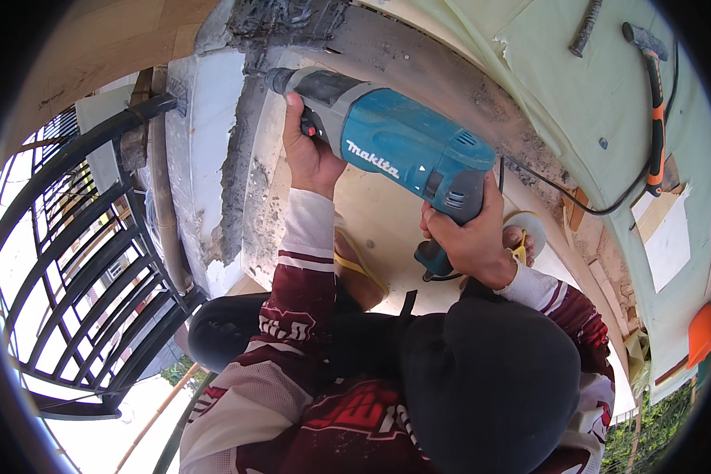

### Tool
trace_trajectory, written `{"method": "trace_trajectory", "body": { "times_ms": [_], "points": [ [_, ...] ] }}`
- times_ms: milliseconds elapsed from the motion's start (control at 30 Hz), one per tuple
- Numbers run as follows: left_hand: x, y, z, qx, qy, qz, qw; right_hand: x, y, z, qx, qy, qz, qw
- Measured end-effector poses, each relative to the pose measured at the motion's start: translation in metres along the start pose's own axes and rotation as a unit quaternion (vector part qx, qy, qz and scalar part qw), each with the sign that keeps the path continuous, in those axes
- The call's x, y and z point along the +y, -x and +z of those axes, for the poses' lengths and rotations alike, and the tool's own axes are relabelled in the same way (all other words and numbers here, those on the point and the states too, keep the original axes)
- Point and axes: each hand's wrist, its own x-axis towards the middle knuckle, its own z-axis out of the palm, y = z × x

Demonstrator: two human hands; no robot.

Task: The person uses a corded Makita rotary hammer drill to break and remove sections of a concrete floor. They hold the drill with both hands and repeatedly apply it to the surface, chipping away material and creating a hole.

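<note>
I hold a teal and grey power drill (395,134) lengthwise across my view, its front end at the upper left against or just above a broken, crumbly edge (253,39) of a pale slab. My left hand (312,154) is closed round the front of the drill, near its side handle. My right hand (470,241) is wrapped round the grey rear grip, with the lower end of the tool and its black cord showing below it. Whether the drill's tip touches the surface I cannot tell.
A black metal railing (79,304) curves along the left. At the right, a hammer (656,126) and a rusty metal bar (584,28) lie on a pale green sheet (561,87), with an orange object (703,332) lower down. My sandalled feet are below the drill.
</note>
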Motion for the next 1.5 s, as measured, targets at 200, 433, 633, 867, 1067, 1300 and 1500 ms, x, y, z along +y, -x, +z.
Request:
{"method": "trace_trajectory", "body": {
  "times_ms": [200,433,633,867,1067,1300,1500],
  "points": [
    [0.001,-0.003,0.005,-0.004,0.026,0.009,1.000,-0.018,0.000,0.009,0.022,0.013,-0.005,1.000],
    [-0.001,-0.010,0.020,0.028,0.006,0.002,1.000,-0.038,-0.021,-0.007,0.015,0.101,-0.033,0.994],
    [-0.008,-0.052,0.056,0.021,0.014,-0.012,1.000,-0.109,-0.093,-0.041,-0.062,0.090,-0.003,0.994],
    [-0.019,-0.077,0.083,0.099,-0.036,-0.034,0.994,-0.088,-0.098,-0.060,-0.051,0.057,-0.034,0.997],
    [-0.033,-0.027,0.036,0.101,-0.085,-0.057,0.990,-0.030,-0.029,-0.062,-0.011,-0.073,0.042,0.996],
    [-0.014,-0.011,0.036,0.090,-0.111,-0.041,0.989,-0.028,-0.028,-0.032,-0.012,-0.047,0.068,0.996],
    [0.009,-0.032,0.018,0.011,-0.023,-0.033,0.999,-0.055,-0.047,-0.005,-0.031,0.119,-0.095,0.988]
  ]
}}
